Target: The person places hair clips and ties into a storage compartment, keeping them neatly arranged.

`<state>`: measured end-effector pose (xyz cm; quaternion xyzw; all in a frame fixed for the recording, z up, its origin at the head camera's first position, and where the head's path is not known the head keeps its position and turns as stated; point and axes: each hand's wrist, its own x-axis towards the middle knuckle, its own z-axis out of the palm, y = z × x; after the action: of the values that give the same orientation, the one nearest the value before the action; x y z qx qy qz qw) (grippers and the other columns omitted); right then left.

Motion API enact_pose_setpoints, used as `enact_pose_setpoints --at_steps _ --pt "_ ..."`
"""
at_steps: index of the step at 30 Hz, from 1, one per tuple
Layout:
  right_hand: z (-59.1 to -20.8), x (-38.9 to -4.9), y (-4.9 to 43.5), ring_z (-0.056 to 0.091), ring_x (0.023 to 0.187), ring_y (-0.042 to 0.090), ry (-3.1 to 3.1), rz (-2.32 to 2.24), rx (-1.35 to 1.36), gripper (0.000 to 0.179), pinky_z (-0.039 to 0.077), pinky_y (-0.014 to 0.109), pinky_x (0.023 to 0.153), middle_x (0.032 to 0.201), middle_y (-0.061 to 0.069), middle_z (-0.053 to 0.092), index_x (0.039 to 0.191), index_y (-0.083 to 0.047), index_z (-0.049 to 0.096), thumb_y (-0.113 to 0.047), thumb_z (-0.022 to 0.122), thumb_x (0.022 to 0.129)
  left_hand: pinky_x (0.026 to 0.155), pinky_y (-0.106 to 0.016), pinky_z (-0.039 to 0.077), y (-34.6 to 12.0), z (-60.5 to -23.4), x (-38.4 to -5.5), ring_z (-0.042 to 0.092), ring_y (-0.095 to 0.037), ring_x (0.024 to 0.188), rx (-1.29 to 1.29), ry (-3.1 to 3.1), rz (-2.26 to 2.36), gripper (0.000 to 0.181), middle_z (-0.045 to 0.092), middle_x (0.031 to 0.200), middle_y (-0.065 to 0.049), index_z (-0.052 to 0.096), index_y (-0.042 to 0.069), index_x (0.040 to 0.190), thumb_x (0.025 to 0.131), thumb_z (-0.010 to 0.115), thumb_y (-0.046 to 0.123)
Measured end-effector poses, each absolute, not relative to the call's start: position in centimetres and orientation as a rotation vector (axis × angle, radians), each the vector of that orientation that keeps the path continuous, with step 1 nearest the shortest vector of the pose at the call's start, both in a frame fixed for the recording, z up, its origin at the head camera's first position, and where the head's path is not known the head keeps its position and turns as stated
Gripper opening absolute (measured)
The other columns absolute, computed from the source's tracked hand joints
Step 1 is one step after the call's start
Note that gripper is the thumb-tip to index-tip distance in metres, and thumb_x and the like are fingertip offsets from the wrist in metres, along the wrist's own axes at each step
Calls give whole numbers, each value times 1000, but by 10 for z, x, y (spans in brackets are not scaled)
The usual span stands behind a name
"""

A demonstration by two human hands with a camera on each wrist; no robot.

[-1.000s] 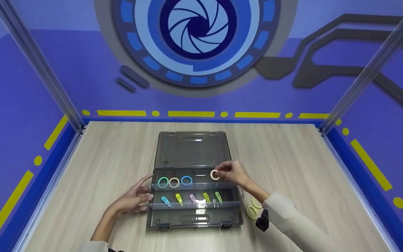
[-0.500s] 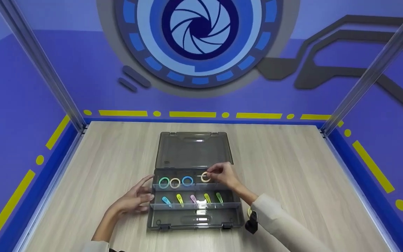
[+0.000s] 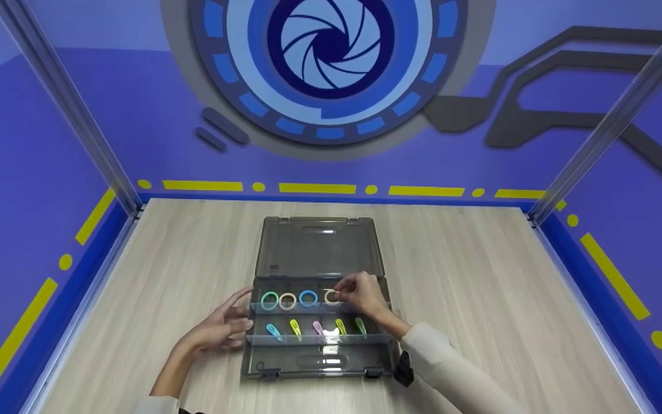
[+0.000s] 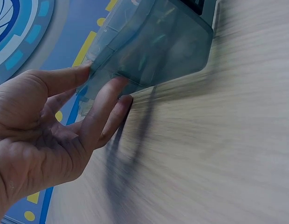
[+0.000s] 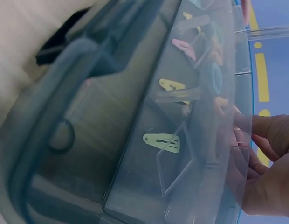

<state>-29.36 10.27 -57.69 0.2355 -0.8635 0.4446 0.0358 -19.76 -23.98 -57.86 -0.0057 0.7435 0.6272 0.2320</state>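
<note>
My right hand [image 3: 362,296] pinches a cream ring-shaped hair tie [image 3: 327,297] low in the back row of a smoky, see-through organizer box [image 3: 319,250]. To its left in that row stand a blue hair tie [image 3: 308,291], a cream one [image 3: 288,294] and a green one [image 3: 261,300]. Several snap hair clips lie along the middle row, among them a pink clip [image 3: 318,328] and a green clip [image 5: 162,142]. My left hand [image 3: 216,328] rests its extended fingers against the box's left side; the left wrist view shows its fingertips on the side wall [image 4: 182,51].
The box's lid is swung open toward the back wall. Its front row [image 3: 285,359] holds no clips or ties. Clear dividers [image 5: 175,163] stand between compartments. Pale wooden tabletop [image 3: 469,270] surrounds the box, with blue panels [image 3: 331,164] behind.
My right hand has moved left and down into the back row with the cream hair tie. Yellow rings right of the box are now hidden by the right arm. The left hand stays put.
</note>
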Motion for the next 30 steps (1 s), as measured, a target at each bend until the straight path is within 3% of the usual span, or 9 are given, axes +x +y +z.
enact_pose_setpoints --at_steps 8,24,30 --pt "-581 -297 100 56 59 3 -2790 1235 640 5 47 18 54 69 9 73 77 1 76 3 80 78 78 -35 61 -235 -584 -199 59 -25 110 -80 1997 1746 84 32 151 -32 15 25 165 99 67 19" --pt "-585 -294 84 65 58 10 -2788 1255 557 6 54 23 55 68 11 75 74 1 76 8 75 74 69 -29 57 -250 -571 -197 59 -23 102 -49 2014 1691 85 30 150 -35 12 24 165 100 67 20" --pt "-579 -299 99 68 62 13 -2797 1293 663 3 53 20 57 73 13 76 79 3 77 1 80 79 69 -28 55 -239 -574 -199 59 -21 98 -23 2011 1701 86 29 151 -35 12 23 165 99 68 22"
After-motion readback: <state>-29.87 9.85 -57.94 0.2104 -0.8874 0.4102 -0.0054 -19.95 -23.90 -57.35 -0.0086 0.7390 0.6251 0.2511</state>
